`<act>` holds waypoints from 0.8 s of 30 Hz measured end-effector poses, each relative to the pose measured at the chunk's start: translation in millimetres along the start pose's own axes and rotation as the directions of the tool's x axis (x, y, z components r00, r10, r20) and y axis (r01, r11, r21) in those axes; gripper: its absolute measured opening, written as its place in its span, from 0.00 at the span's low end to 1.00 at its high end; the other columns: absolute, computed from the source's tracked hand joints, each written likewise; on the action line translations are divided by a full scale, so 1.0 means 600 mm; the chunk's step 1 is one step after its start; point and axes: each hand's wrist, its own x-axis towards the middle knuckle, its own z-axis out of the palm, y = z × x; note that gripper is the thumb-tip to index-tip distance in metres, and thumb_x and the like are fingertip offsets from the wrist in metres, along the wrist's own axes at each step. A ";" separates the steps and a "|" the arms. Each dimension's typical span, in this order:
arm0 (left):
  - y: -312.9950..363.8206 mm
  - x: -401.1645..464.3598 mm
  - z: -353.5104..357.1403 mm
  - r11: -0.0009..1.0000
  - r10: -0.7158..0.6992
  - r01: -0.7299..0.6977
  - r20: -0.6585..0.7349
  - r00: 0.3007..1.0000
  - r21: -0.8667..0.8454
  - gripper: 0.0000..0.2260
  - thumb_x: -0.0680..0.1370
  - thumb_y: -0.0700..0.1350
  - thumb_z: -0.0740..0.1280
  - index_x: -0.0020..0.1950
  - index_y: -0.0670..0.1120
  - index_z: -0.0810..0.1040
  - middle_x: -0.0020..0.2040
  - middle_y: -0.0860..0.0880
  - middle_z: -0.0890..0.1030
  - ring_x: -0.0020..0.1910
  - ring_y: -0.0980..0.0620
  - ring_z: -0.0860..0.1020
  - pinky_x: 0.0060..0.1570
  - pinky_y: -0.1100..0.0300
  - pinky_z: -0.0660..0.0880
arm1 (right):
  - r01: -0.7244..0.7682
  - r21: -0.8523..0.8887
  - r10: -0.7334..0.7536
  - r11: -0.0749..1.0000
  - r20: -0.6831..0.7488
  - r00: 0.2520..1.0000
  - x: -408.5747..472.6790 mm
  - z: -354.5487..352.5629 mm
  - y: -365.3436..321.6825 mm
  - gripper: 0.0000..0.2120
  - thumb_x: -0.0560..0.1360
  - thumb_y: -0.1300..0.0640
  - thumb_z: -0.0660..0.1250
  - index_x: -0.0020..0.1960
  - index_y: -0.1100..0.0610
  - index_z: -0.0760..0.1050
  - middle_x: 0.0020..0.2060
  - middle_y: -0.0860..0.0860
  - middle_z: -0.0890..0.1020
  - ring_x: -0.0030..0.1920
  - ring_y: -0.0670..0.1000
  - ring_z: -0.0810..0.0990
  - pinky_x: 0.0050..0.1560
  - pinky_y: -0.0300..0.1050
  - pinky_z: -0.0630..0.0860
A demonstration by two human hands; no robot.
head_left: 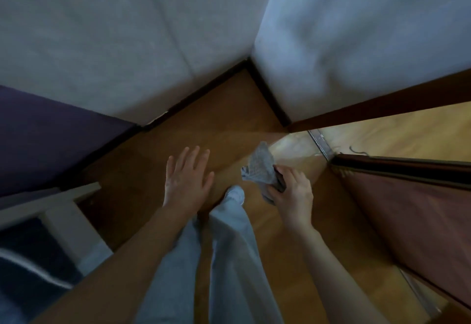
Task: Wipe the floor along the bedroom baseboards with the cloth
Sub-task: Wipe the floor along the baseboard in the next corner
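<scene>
Gripping grey cloth (260, 168) in right hand (290, 191), left hand (187, 178) spread

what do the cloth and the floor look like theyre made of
Crumpled grey cloth, gripped by the right hand: looks like soft knitted or terry fabric, matte, speckled texture. Brown floor: seemingly wood or laminate planks, smooth with a slight sheen where light falls.

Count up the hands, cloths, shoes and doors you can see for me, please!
Hands: 2, the open left hand and the right hand gripping the cloth.
Cloths: 1, the grey cloth.
Shoes: 1, a white shoe.
Doors: 1, a brown door on the right.
Total: 5
</scene>
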 end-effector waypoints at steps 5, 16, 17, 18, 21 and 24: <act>-0.044 0.087 0.048 0.998 0.047 -0.048 0.033 0.998 0.030 0.25 0.82 0.56 0.52 0.79 0.51 0.56 0.78 0.48 0.58 0.78 0.48 0.52 0.75 0.44 0.49 | -0.097 0.016 0.098 0.995 -0.046 0.994 0.030 0.081 0.004 0.22 0.63 0.63 0.78 0.55 0.57 0.80 0.48 0.51 0.82 0.49 0.50 0.76 0.49 0.43 0.68; -0.167 0.281 0.255 0.970 0.222 -0.230 0.096 0.970 0.084 0.25 0.81 0.54 0.58 0.77 0.49 0.61 0.77 0.46 0.62 0.76 0.45 0.57 0.73 0.42 0.52 | -0.171 -0.049 0.166 0.984 -0.088 0.982 0.121 0.394 0.074 0.19 0.64 0.57 0.77 0.53 0.60 0.79 0.44 0.56 0.82 0.43 0.59 0.80 0.43 0.51 0.78; -0.177 0.291 0.273 0.967 0.233 -0.242 0.110 0.966 0.083 0.25 0.81 0.54 0.58 0.77 0.49 0.61 0.76 0.46 0.63 0.76 0.45 0.57 0.74 0.42 0.52 | -0.168 -0.059 0.162 0.984 -0.092 0.983 0.130 0.421 0.082 0.20 0.64 0.58 0.78 0.53 0.61 0.79 0.44 0.56 0.82 0.43 0.59 0.80 0.43 0.52 0.78; -0.183 0.301 0.289 0.964 0.242 -0.253 0.124 0.962 0.080 0.25 0.81 0.54 0.58 0.78 0.49 0.61 0.77 0.45 0.62 0.76 0.44 0.57 0.74 0.41 0.52 | -0.168 -0.063 0.162 0.984 -0.096 0.982 0.138 0.445 0.090 0.20 0.64 0.59 0.78 0.54 0.62 0.79 0.45 0.56 0.82 0.43 0.59 0.80 0.43 0.52 0.78; -0.199 0.329 0.330 0.960 0.248 -0.266 0.173 0.953 0.087 0.26 0.82 0.56 0.55 0.79 0.50 0.56 0.78 0.47 0.58 0.77 0.46 0.53 0.75 0.43 0.49 | -0.197 -0.067 0.189 0.978 -0.107 0.976 0.163 0.509 0.114 0.20 0.66 0.57 0.78 0.55 0.61 0.79 0.46 0.56 0.82 0.44 0.59 0.80 0.43 0.51 0.77; -0.206 0.356 0.357 0.951 0.262 -0.286 0.189 0.946 0.113 0.26 0.83 0.56 0.52 0.80 0.51 0.51 0.79 0.48 0.53 0.78 0.47 0.49 0.74 0.45 0.46 | -0.196 -0.098 0.183 0.976 -0.126 0.975 0.183 0.554 0.142 0.19 0.69 0.52 0.76 0.56 0.59 0.79 0.46 0.55 0.82 0.45 0.58 0.79 0.45 0.50 0.75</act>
